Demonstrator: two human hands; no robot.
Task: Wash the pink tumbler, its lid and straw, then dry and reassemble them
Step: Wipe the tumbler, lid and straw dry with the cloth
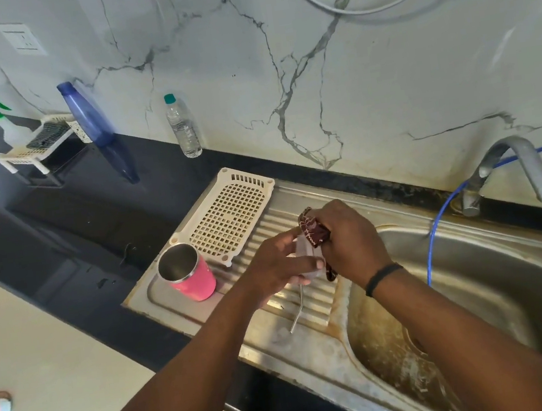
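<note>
Pink and shiny inside, the tumbler (187, 274) stands upright with no lid on the ribbed steel draining board (266, 221), near its left edge and just beside a cream plastic tray (225, 211). The left hand (279, 266) curls around the clear lid (305, 256) and holds it above the board. The right hand (350, 239) grips a dark red patterned cloth (314, 230) and presses it on the lid. A bent metal straw (298, 308) lies on the ribs below the hands, close to the sink bowl (479, 281). The tap (513, 170) stands at the far right. A blue bottle (89, 115) and a clear water bottle (183, 127) stand back by the wall, well apart from the hands. The black counter (74, 214) has open room on the left.
</note>
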